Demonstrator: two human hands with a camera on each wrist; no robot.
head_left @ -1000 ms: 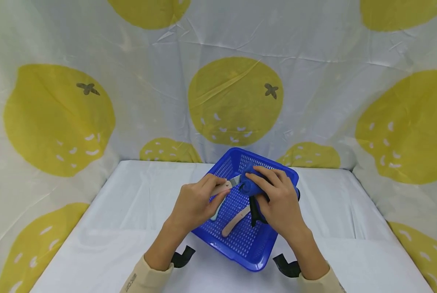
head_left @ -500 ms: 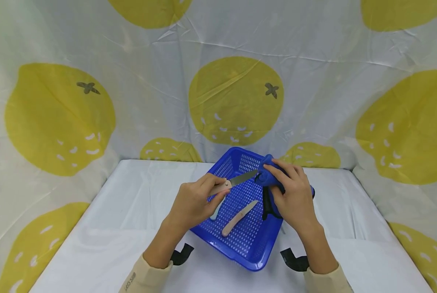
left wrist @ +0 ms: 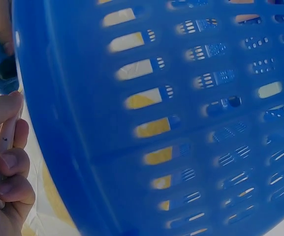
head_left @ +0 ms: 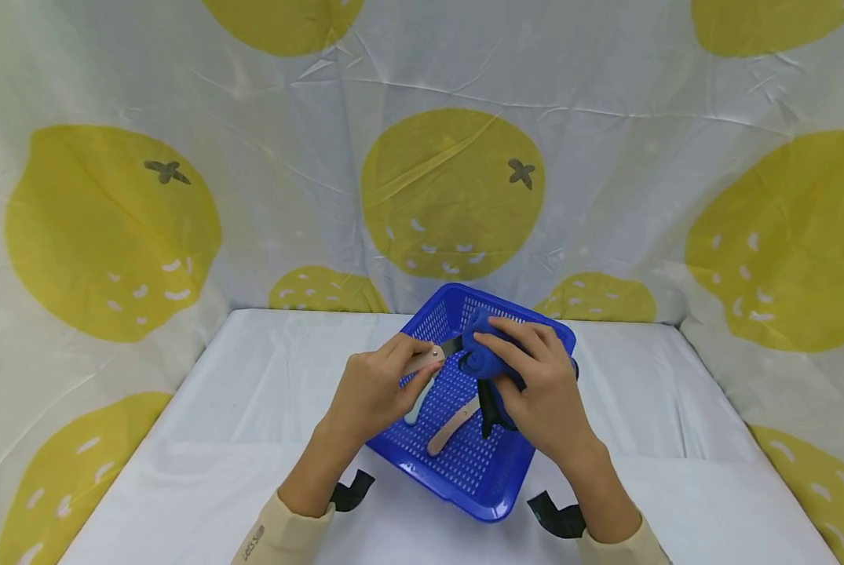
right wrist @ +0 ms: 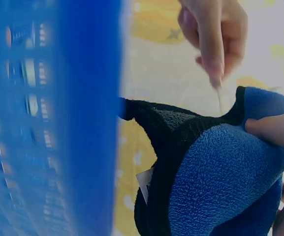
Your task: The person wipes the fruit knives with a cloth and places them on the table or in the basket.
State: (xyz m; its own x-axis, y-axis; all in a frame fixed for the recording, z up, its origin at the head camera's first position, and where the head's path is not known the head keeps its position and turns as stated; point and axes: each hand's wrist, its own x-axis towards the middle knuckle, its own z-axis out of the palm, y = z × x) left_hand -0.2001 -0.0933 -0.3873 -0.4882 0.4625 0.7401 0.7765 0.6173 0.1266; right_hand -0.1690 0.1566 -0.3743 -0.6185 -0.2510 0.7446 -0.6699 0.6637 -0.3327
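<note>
Above the blue basket (head_left: pixel 429 479), my left hand (head_left: pixel 375 388) pinches the pale pink handle of a knife (head_left: pixel 425 360) between thumb and fingers. Its blade points right, and most of it is hidden in a folded blue cloth (head_left: pixel 483 359). Fingers and thumb of my right hand (head_left: pixel 538 384) grip this cloth around the blade, close to the handle. In the right wrist view the cloth (right wrist: pixel 220 172) looks fluffy, with black edging and a small white tag. A black-edged end hangs down over the basket.
Inside the basket lie a second pink-handled knife (head_left: pixel 453 428), its blade end behind the hanging cloth, and a light blue handle (head_left: pixel 418 404), partly covered by my left hand. The basket stands on a white-covered table (head_left: pixel 280 377) before a lemon-print curtain (head_left: pixel 598 188).
The right hand slid the cloth out to the right to the blade's tip half a second ago, then back left over the blade. The left hand with the knife has hardly moved.
</note>
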